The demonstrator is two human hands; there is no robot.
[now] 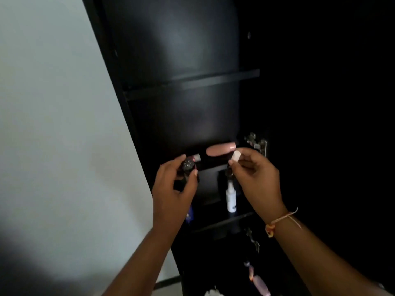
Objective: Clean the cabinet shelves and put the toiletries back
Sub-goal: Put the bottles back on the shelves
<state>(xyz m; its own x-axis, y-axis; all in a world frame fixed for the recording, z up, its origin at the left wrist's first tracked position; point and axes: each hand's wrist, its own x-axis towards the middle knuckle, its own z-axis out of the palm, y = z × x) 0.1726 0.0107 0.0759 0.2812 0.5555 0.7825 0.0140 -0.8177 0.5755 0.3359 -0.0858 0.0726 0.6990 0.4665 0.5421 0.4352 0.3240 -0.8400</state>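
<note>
A tall black cabinet [192, 82] stands open with several shelves. My left hand [173, 189] grips a small dark bottle [188, 167] with a shiny dark cap, held in front of the middle shelf. My right hand [256, 178] pinches a small white piece [236, 155] between thumb and fingers, level with the same shelf. A pink tube [220, 150] lies on its side on that shelf, with another small pink item [196, 157] to its left. On the shelf below stands a white spray bottle [230, 197]. A blue item [189, 212] shows under my left hand.
A white wall [64, 124] runs along the cabinet's left side. Metal door hinges [256, 143] sit on the right inner edge. Lower down hang pinkish items [259, 283] and something white [213, 292] at the bottom edge. The upper shelves [192, 84] hold nothing I can see.
</note>
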